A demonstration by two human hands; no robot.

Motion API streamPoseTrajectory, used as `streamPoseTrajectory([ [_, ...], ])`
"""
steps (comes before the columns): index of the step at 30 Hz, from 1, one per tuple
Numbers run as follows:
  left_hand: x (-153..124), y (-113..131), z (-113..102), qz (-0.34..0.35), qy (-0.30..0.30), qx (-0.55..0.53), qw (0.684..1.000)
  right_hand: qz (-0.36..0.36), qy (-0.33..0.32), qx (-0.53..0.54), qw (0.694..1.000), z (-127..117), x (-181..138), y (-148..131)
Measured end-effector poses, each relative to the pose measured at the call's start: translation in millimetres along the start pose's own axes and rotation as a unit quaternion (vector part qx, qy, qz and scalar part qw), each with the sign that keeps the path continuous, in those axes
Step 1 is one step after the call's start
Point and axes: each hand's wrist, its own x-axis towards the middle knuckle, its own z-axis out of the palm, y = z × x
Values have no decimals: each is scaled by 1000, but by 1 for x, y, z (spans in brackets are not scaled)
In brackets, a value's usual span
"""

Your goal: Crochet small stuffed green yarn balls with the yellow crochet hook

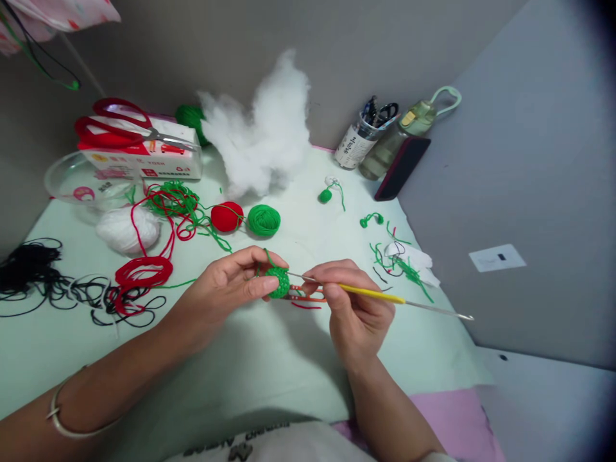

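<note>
My left hand pinches a small round green crochet piece between thumb and fingers, with green yarn running up over the index finger. In my right hand is a crochet hook with a yellow grip and metal ends, held like a pen. Its left tip reaches the top edge of the green piece; the other hooked end points right. Behind and below the hands, partly hidden, lies an orange-handled tool beside a short red strand.
Red and green yarn balls sit ahead of white stuffing. Tangled black yarn and a white ball lie left. Red scissors rest on a box. A bottle and phone stand back right.
</note>
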Motion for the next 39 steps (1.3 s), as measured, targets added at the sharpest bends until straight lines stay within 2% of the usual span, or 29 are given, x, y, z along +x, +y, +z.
streamPoseTrajectory([
  [12,2,-1,0,16,-16,-2,1000,5,4,18,1000,0,-1,1],
  [17,1,-1,0,18,-9,-11,1000,-4,-4,-7,1000,-1,-2,2],
  [22,1,1,4,22,5,-19,1000,-90,-44,-100,990,-2,-3,0],
  [26,1,-2,5,26,23,-24,999,-164,-79,-204,962,-3,-11,1],
  [31,-1,-7,7,7,-4,-50,999,-210,-81,-306,925,-5,-17,6],
  [34,-2,-7,9,-22,-25,-64,997,-203,-57,-264,941,-4,-12,7],
  [37,-2,-7,9,-33,-20,-64,997,-168,-21,-189,967,-1,-6,7],
  [39,-2,-7,9,-33,-23,-66,997,-152,-9,-172,973,0,-5,8],
])
